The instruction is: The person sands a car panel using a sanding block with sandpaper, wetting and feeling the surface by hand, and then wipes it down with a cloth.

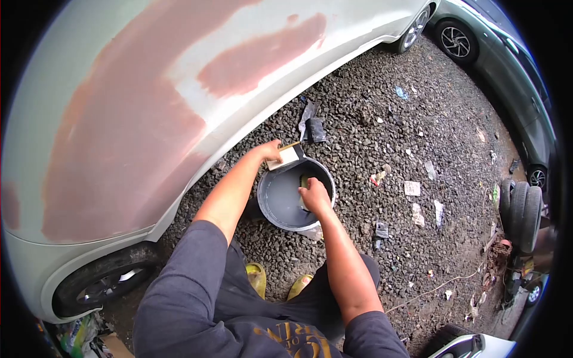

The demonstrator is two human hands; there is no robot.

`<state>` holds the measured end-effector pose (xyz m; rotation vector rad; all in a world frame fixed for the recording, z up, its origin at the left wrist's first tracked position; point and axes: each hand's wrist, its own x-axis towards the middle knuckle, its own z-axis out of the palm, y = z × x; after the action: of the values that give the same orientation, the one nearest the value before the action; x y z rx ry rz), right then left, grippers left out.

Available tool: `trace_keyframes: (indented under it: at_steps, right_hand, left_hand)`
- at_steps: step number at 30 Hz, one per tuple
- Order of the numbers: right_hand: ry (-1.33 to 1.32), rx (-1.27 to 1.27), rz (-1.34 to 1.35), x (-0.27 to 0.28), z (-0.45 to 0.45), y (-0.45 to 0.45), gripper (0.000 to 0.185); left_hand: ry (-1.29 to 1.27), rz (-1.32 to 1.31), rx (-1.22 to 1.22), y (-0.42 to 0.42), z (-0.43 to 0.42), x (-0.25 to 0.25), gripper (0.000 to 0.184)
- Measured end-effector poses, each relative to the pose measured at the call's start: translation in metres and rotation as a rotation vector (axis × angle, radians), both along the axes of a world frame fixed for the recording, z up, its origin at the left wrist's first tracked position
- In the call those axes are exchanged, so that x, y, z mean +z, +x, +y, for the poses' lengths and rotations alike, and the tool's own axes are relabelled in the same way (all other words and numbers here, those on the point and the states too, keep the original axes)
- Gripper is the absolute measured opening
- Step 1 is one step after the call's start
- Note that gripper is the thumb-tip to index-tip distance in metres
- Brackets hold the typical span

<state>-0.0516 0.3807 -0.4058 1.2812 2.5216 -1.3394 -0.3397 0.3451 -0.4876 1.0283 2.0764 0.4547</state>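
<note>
A black bucket (260,200) of cloudy grey water stands on the gravel in front of me. My left hand (271,152) is closed around one end of a pale, flat sanding block (285,157) with a brown edge, held over the bucket's far rim. Something dark lies at the block's right end. Inside the bucket, my right hand (315,196) is closed, its fingers pointing down near the right wall. A greenish piece (305,180) shows beside those fingers, and a whitish bit below them; I cannot make out what they are.
A white car panel (239,113) with reddish-brown patches runs along the left. Beyond the bucket lies a dark crumpled wrapper (316,129). Litter dots the gravel (358,149). Stacked tyres (520,215) and a dark green car (501,65) stand to the right.
</note>
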Motion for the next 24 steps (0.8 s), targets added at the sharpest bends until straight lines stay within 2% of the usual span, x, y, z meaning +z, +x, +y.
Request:
trace_keyframes:
  at_steps: [1,2,3,6,8,11,13,15,17,18,19,21,22,24]
  right_hand:
    - [-0.007,0.017,-0.016,0.007,-0.004,0.000,0.055]
    - [-0.020,0.032,-0.015,0.012,-0.007,0.001,0.056]
    - [-0.032,0.045,-0.013,0.014,-0.008,0.003,0.057]
    - [-0.027,0.061,-0.005,0.018,-0.014,0.010,0.059]
    - [-0.059,0.049,-0.011,0.018,-0.015,0.013,0.060]
    - [-0.068,0.003,0.046,0.012,-0.012,0.008,0.056]
    - [-0.113,-0.041,0.131,0.010,-0.006,0.002,0.055]
    - [-0.205,-0.126,0.310,0.006,-0.004,-0.004,0.049]
    - [-0.331,-0.165,0.483,0.008,-0.004,-0.014,0.047]
    - [-0.277,-0.169,0.509,0.000,-0.007,-0.019,0.043]
    - [-0.069,-0.139,0.422,0.015,-0.011,-0.019,0.043]
    - [-0.057,-0.147,0.423,0.019,-0.021,-0.021,0.043]
    - [-0.015,-0.164,0.424,0.016,-0.026,-0.023,0.042]
    - [0.019,-0.116,0.410,0.015,-0.028,-0.025,0.041]
  left_hand:
    - [-0.021,-0.005,-0.041,-0.006,0.005,-0.003,0.071]
    - [-0.214,-0.210,-0.173,-0.017,0.015,-0.003,0.066]
    - [-0.289,-0.444,-0.136,-0.017,0.015,-0.006,0.058]
    - [-0.269,-0.665,-0.026,-0.022,0.012,-0.019,0.055]
    - [-0.221,-0.625,0.013,-0.004,0.001,0.020,0.061]
    - [-0.099,-0.391,-0.008,-0.013,0.000,0.010,0.065]
    - [-0.029,-0.242,-0.023,-0.005,0.000,0.020,0.065]
    - [0.127,-0.184,0.147,0.027,-0.015,0.053,0.064]
    - [0.302,-0.278,0.256,0.060,-0.036,0.061,0.069]
    - [0.390,-0.315,0.298,0.078,-0.047,0.061,0.069]
    - [0.484,-0.346,0.340,0.094,-0.056,0.060,0.068]
    - [0.528,-0.354,0.500,0.127,-0.075,0.093,0.057]
    - [0.520,-0.415,0.525,0.133,-0.082,0.097,0.047]
    - [0.594,-0.492,0.600,0.148,-0.095,0.097,0.042]
